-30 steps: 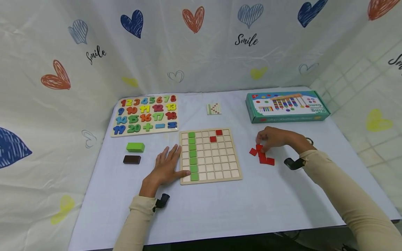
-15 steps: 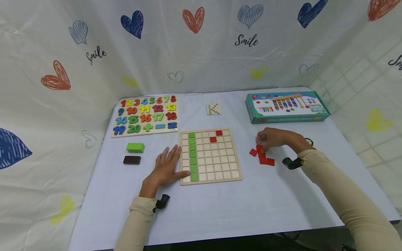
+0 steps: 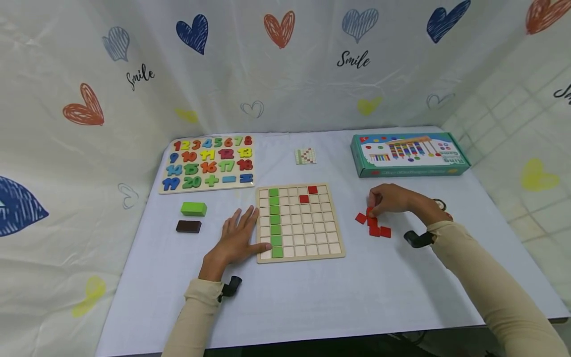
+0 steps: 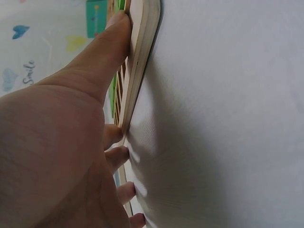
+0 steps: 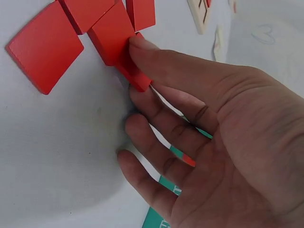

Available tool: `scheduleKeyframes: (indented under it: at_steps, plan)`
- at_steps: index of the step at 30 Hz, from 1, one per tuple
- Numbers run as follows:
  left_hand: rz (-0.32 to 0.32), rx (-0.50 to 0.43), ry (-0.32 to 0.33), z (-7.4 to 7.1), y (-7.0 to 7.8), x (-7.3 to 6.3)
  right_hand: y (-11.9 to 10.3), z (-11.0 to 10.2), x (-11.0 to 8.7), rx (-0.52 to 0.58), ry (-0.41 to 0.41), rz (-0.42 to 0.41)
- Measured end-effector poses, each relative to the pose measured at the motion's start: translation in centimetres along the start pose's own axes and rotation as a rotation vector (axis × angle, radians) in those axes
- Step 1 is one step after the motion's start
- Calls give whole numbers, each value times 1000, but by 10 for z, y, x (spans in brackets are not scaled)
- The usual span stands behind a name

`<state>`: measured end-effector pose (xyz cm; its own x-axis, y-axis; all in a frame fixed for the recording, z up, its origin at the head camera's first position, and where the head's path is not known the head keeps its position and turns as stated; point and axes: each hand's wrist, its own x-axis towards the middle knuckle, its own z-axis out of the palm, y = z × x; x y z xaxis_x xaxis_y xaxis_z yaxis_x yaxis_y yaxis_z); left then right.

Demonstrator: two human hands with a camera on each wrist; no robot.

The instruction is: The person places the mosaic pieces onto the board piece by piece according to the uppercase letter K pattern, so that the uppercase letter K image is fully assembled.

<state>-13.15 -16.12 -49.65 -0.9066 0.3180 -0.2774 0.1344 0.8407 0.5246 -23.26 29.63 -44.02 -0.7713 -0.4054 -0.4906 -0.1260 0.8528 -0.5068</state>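
Note:
My left hand (image 3: pixel 236 235) rests at the left edge of a wooden grid board (image 3: pixel 309 238), fingers spread and the thumb over its lower left corner. Green square tiles (image 3: pixel 275 219) fill one column of the board, and two red tiles (image 3: pixel 304 199) lie near its top right. To the right of the board, my right hand (image 3: pixel 392 198) pinches a red square tile (image 5: pixel 135 73) between thumb and fingers, among several loose red tiles (image 3: pixel 385 232). In the right wrist view, another red tile (image 5: pixel 111 33) overlaps the pinched one. The fingertips behind it are partly hidden.
A number puzzle board (image 3: pixel 228 179) stands back left, with a green block (image 3: pixel 194 208) and a dark brown block (image 3: pixel 188 226) in front. A small pattern card (image 3: pixel 305 156) lies behind the grid board. At the back right is a teal toy box (image 3: pixel 410 153).
My right hand stays at the red tiles, and its fingers shift slightly. A few of those tiles have slid a little toward me. My left hand keeps its place on the board.

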Motion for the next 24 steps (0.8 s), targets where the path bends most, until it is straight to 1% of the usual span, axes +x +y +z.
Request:
scheduleKeyframes:
  at_steps: [6, 10, 14, 17, 21, 24]
  plan:
    - [15, -13, 16, 0, 1, -2, 0, -3, -2, 3, 4, -24]
    - [23, -17, 22, -1, 1, -3, -10, -4, -4, 26, 43, -69]
    - [23, -18, 26, 0, 1, -2, -28, -1, -1, 54, 112, -146]
    - [15, -15, 24, 2, -2, 1, -44, 3, 5, 64, 154, -186]
    - [0, -7, 20, 6, -6, 4, -69, 12, 16, 57, 171, -224]
    - [-1, -3, 27, 7, -6, 4, -91, 19, 27, 44, 173, -276]
